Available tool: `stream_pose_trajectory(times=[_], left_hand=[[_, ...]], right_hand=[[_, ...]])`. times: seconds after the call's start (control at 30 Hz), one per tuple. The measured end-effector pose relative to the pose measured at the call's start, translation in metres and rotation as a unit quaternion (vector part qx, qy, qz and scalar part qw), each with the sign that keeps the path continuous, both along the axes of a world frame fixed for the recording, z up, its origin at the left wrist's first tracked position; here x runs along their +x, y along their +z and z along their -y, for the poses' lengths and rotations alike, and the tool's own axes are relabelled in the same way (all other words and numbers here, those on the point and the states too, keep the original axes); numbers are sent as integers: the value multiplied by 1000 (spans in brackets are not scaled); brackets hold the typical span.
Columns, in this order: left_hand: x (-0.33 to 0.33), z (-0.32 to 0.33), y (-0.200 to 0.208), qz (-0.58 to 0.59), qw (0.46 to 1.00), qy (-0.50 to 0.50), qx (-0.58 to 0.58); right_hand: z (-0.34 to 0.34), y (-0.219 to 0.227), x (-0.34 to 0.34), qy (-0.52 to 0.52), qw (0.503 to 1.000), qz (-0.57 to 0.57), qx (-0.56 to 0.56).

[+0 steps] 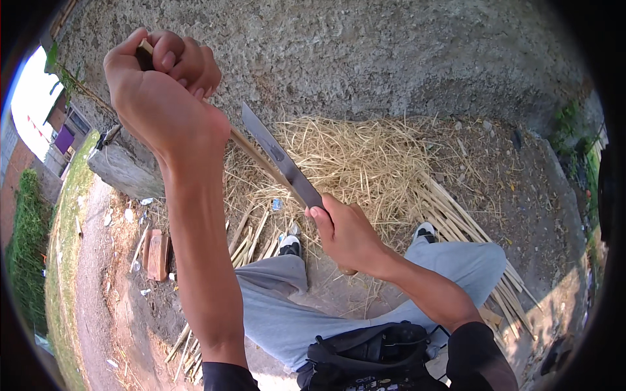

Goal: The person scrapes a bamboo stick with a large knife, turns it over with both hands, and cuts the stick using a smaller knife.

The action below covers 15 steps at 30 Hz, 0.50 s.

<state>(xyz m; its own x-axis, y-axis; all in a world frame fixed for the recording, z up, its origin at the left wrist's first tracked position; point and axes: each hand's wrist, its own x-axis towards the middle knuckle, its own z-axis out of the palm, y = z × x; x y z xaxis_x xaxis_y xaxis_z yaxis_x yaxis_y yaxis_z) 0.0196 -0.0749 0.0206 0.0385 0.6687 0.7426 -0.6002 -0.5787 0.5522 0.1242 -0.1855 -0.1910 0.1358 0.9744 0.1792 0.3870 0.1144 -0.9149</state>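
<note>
My left hand (163,98) is raised at the upper left, fingers wrapped round one end of a thin wooden strip (255,154). From the fist the strip slants down to the lower right, where it meets the base of the blade. My right hand (352,238) grips a large knife (279,155), its long dark blade pointing up and to the left. The knife's handle end shows below the palm. Blade and strip lie close together, and my right thumb is beside the spot where they meet. Whether that thumb presses on the strip, I cannot tell.
A heap of pale shavings (365,153) lies in front of a rough grey wall (391,58). Long strips (456,218) are bundled by my right leg, and more sticks (251,238) lie at left. A reddish brick (157,255) and a concrete block (127,173) are further left.
</note>
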Motion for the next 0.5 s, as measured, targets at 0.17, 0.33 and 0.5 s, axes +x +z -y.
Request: stream_pose_trajectory(times=[0.17,0.33,0.5], left_hand=[[14,6,-2,-14,999,8,-36],[2,14,-4,-7,1000,20,-11],[15,11,-1,-25,1000,-5,-16]], right_hand=[[-6,-77,3,-32,999,32,-22],[2,-9,-2,-12,1000,0,-22],[4,-149,2,-31,985,105,-133]])
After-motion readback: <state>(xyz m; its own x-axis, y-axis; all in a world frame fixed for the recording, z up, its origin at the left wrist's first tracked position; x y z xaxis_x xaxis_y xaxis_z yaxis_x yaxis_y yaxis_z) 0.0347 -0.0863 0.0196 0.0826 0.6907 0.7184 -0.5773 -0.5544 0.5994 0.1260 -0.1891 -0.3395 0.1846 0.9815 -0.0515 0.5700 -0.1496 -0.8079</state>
